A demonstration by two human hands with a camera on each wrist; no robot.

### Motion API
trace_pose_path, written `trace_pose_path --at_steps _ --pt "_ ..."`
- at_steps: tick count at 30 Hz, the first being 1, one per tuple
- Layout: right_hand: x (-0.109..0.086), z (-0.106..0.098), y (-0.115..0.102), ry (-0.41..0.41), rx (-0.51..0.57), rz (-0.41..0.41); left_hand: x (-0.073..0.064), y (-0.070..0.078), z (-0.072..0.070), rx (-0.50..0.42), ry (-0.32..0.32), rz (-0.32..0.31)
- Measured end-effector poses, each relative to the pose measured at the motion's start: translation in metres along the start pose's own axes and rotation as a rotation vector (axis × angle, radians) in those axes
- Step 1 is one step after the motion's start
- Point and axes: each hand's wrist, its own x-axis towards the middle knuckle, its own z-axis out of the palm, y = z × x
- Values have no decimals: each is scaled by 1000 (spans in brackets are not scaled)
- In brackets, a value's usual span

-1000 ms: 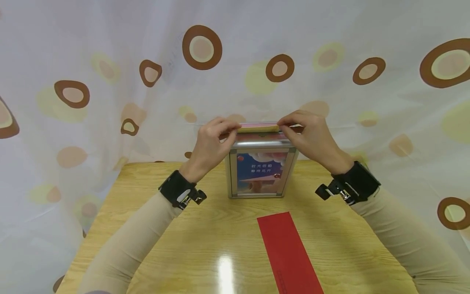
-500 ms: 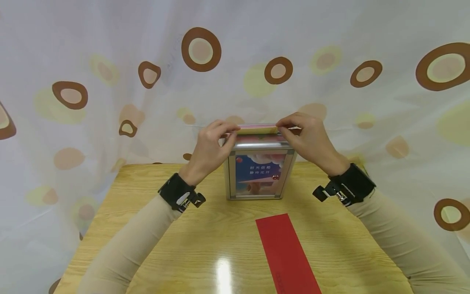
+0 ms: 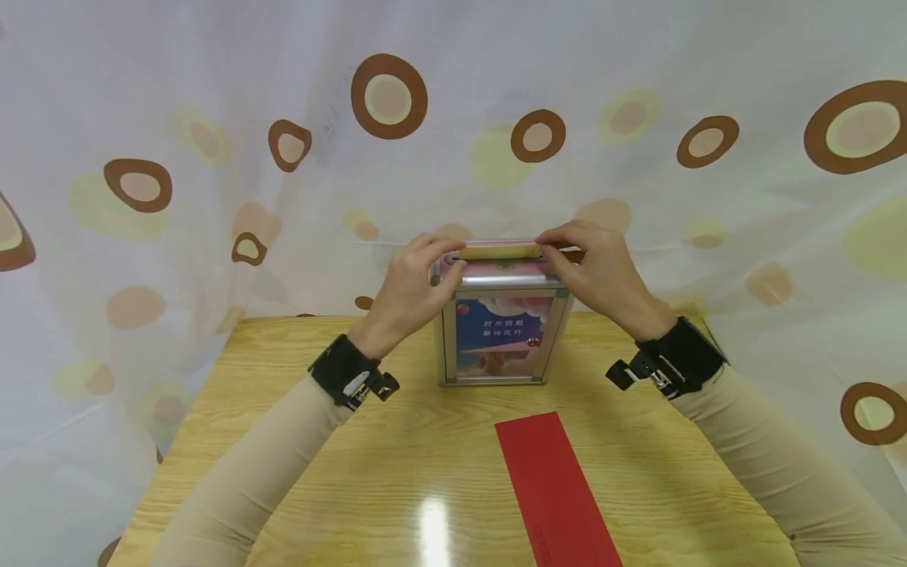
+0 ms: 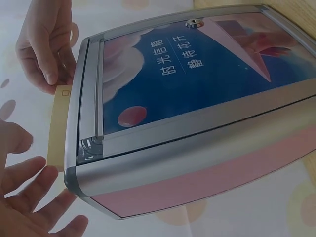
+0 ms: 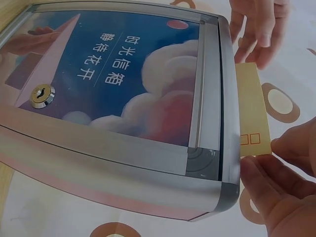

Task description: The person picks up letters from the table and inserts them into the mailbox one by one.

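Note:
A yellow-tan envelope (image 3: 499,252) stands partly inside the top of a silver-framed letter box (image 3: 505,281), its upper part sticking out. My right hand (image 3: 602,258) pinches the envelope's right end between thumb and fingers; the red postcode squares (image 5: 255,138) show there in the right wrist view. At the left end is my left hand (image 3: 412,285), with its thumb (image 4: 18,138) apart from the envelope. Its fingertips (image 4: 48,172) are at the envelope's edge and the box corner. The lower part of the envelope is hidden in the box.
A red envelope (image 3: 560,488) lies flat on the wooden table (image 3: 368,465) in front of the box. A round key lock (image 5: 43,96) sits on the box's printed front. Behind hangs a white curtain (image 3: 453,181) with brown and yellow rings.
My left thumb has come away from the envelope's left end and opened from the fingers. The right hand keeps its pinch. The box and the red envelope stay in place.

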Motion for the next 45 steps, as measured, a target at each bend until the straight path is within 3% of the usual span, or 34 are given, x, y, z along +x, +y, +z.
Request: trace_pose_path --at_steps 7,20,45 --pt "1 0 2 9 -25 -16 2 1 1 -38 4 -4" --pt "3 5 4 12 -53 -20 -1 -2 2 -11 -35 -62" --pt "3 7 5 5 -50 -30 -2 -2 1 20 -56 -62"
